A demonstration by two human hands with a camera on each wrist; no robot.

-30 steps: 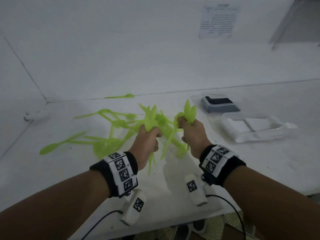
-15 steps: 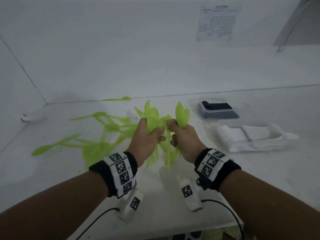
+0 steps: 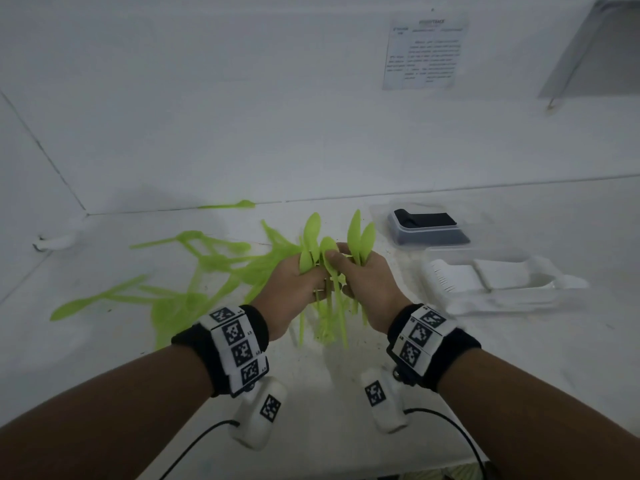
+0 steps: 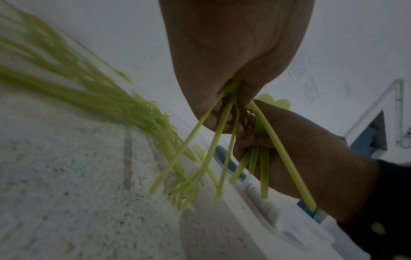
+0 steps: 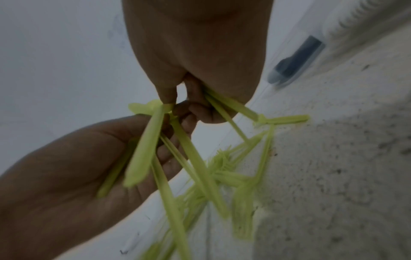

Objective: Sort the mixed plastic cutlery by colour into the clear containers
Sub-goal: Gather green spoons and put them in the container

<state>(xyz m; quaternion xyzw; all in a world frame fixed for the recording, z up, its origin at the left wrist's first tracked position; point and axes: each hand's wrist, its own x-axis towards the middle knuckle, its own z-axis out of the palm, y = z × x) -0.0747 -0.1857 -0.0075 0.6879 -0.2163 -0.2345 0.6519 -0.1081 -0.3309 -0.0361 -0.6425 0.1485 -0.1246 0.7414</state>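
Note:
Both hands meet above the white table (image 3: 519, 341), each gripping a bunch of lime-green plastic cutlery. My left hand (image 3: 298, 282) holds green spoons (image 3: 311, 233) bowls up, handles (image 4: 213, 139) hanging below the fist. My right hand (image 3: 367, 282) grips more green spoons (image 3: 362, 233), its thumb and forefinger reaching across to the left bunch. More green cutlery (image 3: 194, 282), spoons and forks, lies scattered on the table to the left. A clear container with black cutlery (image 3: 429, 226) and one with white cutlery (image 3: 498, 282) stand at the right.
One green spoon (image 3: 232, 205) lies alone by the back wall. A white piece of cutlery (image 3: 59, 241) rests near the left corner. A printed sheet (image 3: 424, 51) hangs on the wall. The table's front edge runs just below my wrists.
Both hands have drawn together and slightly toward me, lifting their green bunches off the pile; the right fingers now touch the left hand's bunch.

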